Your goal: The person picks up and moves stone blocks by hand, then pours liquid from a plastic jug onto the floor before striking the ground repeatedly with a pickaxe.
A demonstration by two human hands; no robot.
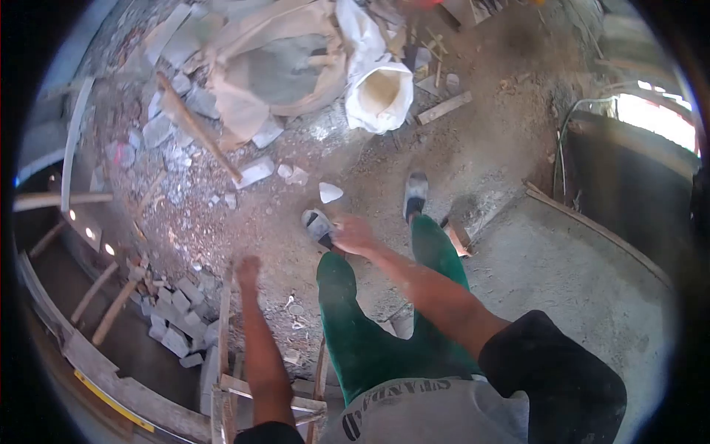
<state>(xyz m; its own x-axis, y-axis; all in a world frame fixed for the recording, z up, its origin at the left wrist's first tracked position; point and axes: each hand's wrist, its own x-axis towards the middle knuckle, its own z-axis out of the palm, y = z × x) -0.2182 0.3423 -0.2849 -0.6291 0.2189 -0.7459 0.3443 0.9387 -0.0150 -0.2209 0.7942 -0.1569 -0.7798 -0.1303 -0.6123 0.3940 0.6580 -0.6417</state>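
Ladder (224,325): rough wooden rails, lower left, under L hand.
L hand (248,270): just above rail top; blurred, grip can't tell.
R hand (353,235): half-curled, empty, over green trouser knee.
Ground (473,148): gritty dirt, w/ grey block rubble (174,337) and white sack (379,92).

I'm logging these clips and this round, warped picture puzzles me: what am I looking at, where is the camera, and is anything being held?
There is no machine: one camera worn on a person's head looks down through a wide lens at their own body. The left hand hangs over a wooden ladder; the right hand is by the left shoe. Neither visibly holds anything, though blur hides the fingers. On the dirt ground lie white sacks, broken blocks and a wooden pole.
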